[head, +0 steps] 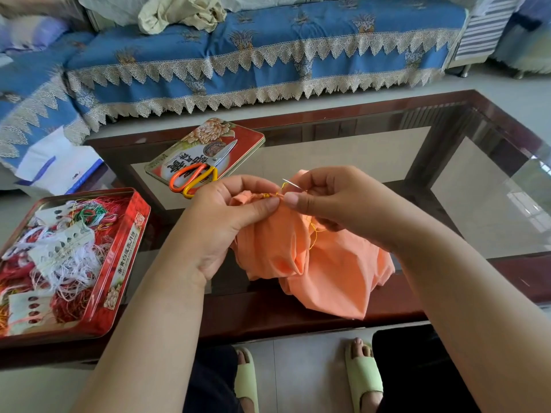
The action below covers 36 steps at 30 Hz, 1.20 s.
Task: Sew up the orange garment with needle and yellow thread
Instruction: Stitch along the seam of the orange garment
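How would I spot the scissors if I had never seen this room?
Look at the glass-topped coffee table in front of the blue sofa. Near its far left corner lies a flat red tin lid with flowers; the scissors rest on it. Their orange and yellow handles set them apart.

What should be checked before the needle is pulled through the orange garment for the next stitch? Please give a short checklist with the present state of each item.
1. Left hand pinches the gathered seam of the soft orange garment: ok.
2. Right hand holds the thin steel needle: ok.
3. Needle tip is exposed and points away from the left hand's fingers: ok.
4. Fine yellow thread hangs in a loose loop, free of knots: cannot tell.
5. Orange-handled scissors lie on the flat red tin lid on the table: ok.
6. Stitches already made are even: cannot tell.
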Each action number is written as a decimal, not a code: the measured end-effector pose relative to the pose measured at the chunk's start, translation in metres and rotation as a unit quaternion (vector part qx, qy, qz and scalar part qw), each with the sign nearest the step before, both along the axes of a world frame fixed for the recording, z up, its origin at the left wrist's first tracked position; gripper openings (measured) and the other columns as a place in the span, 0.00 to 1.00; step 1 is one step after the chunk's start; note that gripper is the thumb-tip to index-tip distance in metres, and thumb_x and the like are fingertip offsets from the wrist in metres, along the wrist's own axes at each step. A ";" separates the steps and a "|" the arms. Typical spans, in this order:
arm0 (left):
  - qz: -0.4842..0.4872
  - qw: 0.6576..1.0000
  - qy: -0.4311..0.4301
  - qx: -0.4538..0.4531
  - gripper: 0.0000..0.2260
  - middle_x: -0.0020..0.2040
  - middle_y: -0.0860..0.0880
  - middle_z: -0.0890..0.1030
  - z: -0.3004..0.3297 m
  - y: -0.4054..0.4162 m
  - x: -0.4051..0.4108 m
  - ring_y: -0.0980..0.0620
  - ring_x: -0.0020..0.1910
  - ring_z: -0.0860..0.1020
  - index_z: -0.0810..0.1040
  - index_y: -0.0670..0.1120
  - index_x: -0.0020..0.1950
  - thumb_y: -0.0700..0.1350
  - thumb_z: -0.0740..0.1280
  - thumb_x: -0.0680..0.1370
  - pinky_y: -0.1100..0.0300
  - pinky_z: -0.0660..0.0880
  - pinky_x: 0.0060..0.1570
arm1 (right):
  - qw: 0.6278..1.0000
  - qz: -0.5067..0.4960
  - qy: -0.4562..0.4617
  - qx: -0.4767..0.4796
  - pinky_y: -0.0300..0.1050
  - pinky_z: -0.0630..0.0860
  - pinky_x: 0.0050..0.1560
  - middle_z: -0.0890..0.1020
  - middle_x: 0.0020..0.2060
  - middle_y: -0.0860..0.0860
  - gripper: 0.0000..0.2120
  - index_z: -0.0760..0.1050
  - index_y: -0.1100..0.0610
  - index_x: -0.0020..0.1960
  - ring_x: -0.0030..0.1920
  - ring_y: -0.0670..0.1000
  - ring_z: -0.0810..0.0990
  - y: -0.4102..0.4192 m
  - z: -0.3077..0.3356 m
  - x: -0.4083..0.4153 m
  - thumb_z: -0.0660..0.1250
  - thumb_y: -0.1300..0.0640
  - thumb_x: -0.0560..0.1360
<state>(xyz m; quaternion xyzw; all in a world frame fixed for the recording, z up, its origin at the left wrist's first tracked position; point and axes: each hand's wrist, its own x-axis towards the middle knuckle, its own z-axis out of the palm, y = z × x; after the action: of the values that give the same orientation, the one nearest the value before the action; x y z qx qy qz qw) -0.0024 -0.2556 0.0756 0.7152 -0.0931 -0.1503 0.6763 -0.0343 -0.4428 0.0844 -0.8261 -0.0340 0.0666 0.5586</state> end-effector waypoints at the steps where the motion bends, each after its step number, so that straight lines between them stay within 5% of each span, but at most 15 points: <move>1: -0.005 1.000 -0.002 0.000 0.05 0.45 0.50 0.85 0.000 0.000 0.000 0.51 0.52 0.82 0.85 0.52 0.41 0.44 0.74 0.67 0.61 0.77 0.47 | 1.000 0.014 0.011 0.008 0.44 0.66 0.32 0.72 0.27 0.46 0.17 0.81 0.52 0.50 0.28 0.45 0.69 0.001 -0.001 0.001 0.71 0.42 0.68; 7: -0.010 1.000 0.000 -0.009 0.12 0.48 0.49 0.83 0.001 0.004 0.001 0.49 0.54 0.81 0.83 0.52 0.44 0.49 0.75 0.61 0.59 0.77 0.48 | 0.999 0.037 0.015 0.036 0.39 0.63 0.29 0.72 0.26 0.46 0.11 0.81 0.56 0.46 0.26 0.44 0.68 0.001 -0.001 0.001 0.73 0.48 0.71; 12: -0.035 0.999 0.024 0.034 0.13 0.42 0.52 0.85 0.003 0.005 0.000 0.55 0.46 0.82 0.81 0.50 0.46 0.51 0.73 0.63 0.64 0.77 0.42 | 1.000 0.012 -0.020 0.020 0.43 0.60 0.30 0.67 0.24 0.47 0.07 0.81 0.54 0.42 0.27 0.47 0.63 -0.001 -0.001 0.001 0.74 0.51 0.70; 17: -0.040 0.995 0.011 0.094 0.17 0.42 0.51 0.85 0.006 0.003 -0.003 0.51 0.49 0.82 0.83 0.49 0.44 0.58 0.71 0.62 0.56 0.77 0.50 | 0.998 -0.006 -0.046 -0.038 0.42 0.63 0.33 0.68 0.25 0.46 0.08 0.80 0.53 0.42 0.28 0.45 0.65 0.001 -0.002 0.002 0.75 0.50 0.70; 24: 0.028 0.985 -0.061 0.159 0.10 0.39 0.58 0.83 0.006 -0.001 -0.005 0.55 0.48 0.80 0.83 0.55 0.40 0.58 0.72 0.63 0.56 0.78 0.48 | 0.989 -0.017 -0.073 -0.127 0.34 0.63 0.28 0.71 0.24 0.44 0.09 0.77 0.48 0.37 0.25 0.42 0.66 -0.002 -0.002 0.002 0.69 0.46 0.74; 30: 0.009 0.992 -0.044 0.114 0.16 0.45 0.54 0.85 0.006 0.003 -0.003 0.51 0.51 0.82 0.84 0.53 0.44 0.59 0.72 0.61 0.54 0.78 0.51 | 0.999 0.043 0.010 0.006 0.42 0.66 0.31 0.71 0.26 0.47 0.16 0.79 0.57 0.42 0.28 0.47 0.67 -0.011 0.000 0.001 0.65 0.44 0.74; 36: -0.005 0.997 -0.034 0.066 0.08 0.41 0.54 0.85 0.009 0.005 -0.004 0.55 0.46 0.82 0.85 0.56 0.40 0.56 0.72 0.64 0.59 0.75 0.42 | 0.994 0.090 0.010 0.054 0.39 0.64 0.29 0.71 0.30 0.53 0.16 0.81 0.59 0.44 0.29 0.47 0.66 -0.016 0.007 -0.002 0.71 0.46 0.66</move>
<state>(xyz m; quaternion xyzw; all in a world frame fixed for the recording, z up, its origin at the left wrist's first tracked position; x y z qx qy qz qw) -0.0068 -0.2508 0.0851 0.7627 -0.1088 -0.1352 0.6230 -0.0360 -0.4590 0.0918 -0.7873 -0.1059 0.1232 0.5947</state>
